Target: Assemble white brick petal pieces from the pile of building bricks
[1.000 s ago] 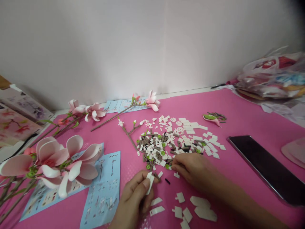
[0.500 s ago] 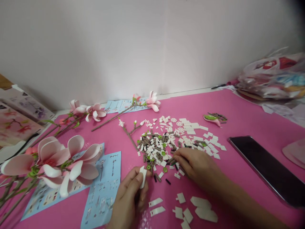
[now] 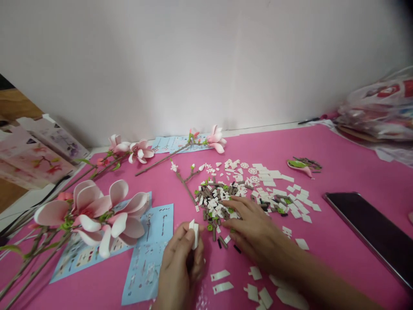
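Observation:
My left hand (image 3: 180,267) is shut on a small white curved brick piece (image 3: 194,234), held upright between thumb and fingers. My right hand (image 3: 254,228) lies with fingers spread on the front edge of a loose pile of small brown, white and green toy bricks (image 3: 211,202). Nothing shows in its grip. Several flat white petal-shaped pieces (image 3: 254,288) lie below the right wrist. A few dark bricks (image 3: 226,244) sit between my hands.
A large built pink-and-white magnolia branch (image 3: 93,217) lies at left on blue instruction sheets (image 3: 145,267). Further stems lie behind, on the pink mat (image 3: 338,155). A black phone (image 3: 364,232) lies at right. A plastic bag (image 3: 380,112) sits at back right.
My right hand has slid left and further onto the pile, with its fingers spread wider. The whole scene has shifted right in view. My left hand keeps the white piece.

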{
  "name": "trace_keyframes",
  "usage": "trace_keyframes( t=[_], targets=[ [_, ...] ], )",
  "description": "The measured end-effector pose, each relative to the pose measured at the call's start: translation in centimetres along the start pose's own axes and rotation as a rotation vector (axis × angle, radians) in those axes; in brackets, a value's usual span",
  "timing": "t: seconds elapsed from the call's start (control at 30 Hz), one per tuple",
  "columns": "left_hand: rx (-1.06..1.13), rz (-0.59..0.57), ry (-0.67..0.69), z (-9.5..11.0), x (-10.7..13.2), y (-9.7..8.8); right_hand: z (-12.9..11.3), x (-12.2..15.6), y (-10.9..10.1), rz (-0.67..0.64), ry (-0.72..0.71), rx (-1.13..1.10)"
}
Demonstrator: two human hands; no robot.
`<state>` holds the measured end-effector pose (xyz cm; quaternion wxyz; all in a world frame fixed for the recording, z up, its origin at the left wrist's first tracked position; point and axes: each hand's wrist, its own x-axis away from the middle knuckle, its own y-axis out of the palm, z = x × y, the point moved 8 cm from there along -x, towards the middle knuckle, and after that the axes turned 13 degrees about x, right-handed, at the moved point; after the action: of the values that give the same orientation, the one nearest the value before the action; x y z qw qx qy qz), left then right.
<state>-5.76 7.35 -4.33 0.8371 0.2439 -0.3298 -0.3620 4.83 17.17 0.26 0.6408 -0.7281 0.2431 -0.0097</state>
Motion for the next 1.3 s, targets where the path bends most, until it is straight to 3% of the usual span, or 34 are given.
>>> trace_keyframes(
  t=[0.2, 0.87, 1.3],
  targets=[
    [-0.003, -0.007, -0.004, -0.1, 0.0, 0.0, -0.7, -0.1, 0.4, -0.024, -0.071, 0.024],
    [-0.043, -0.018, -0.040, -0.5, 0.0, 0.1, -0.5, -0.3, 0.1, -0.022, -0.023, -0.050],
    [-0.069, -0.029, -0.109, -1.1, -0.4, -0.1, 0.4, 0.1, 0.1, 0.123, 0.003, -0.012]
  ],
)
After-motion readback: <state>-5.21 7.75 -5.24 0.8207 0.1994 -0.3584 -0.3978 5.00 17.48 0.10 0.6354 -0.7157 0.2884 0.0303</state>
